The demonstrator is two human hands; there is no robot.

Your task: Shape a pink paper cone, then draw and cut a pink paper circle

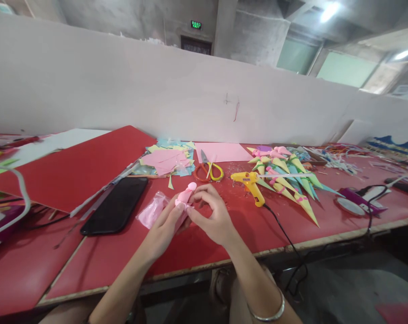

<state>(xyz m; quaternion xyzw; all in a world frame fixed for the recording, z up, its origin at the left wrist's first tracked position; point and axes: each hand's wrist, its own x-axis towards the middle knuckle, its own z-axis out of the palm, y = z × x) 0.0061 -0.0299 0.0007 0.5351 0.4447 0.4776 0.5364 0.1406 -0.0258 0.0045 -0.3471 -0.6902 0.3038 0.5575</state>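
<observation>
A small pink figure [185, 196], seemingly soft clay with a round knob on top, is held upright over the table's front part. My left hand [167, 218] is closed round its lower part from the left. From the right, my right hand [213, 210] pinches at its base, thumb against the pink material and fingers curled. The figure's bottom is hidden between the hands. Just left of my left hand lies a clear bag of pink material [152, 210]. Beyond the hands are scissors [208, 170] with red and yellow handles.
A yellow glue gun [250, 183] with a black cord lies right of my hands. Behind it are piled paper cones [291, 175] with pink trim. A black phone [118, 204], red sheet [78, 166] and paper scraps [166, 161] lie leftward. A white partition [177, 94] stands behind.
</observation>
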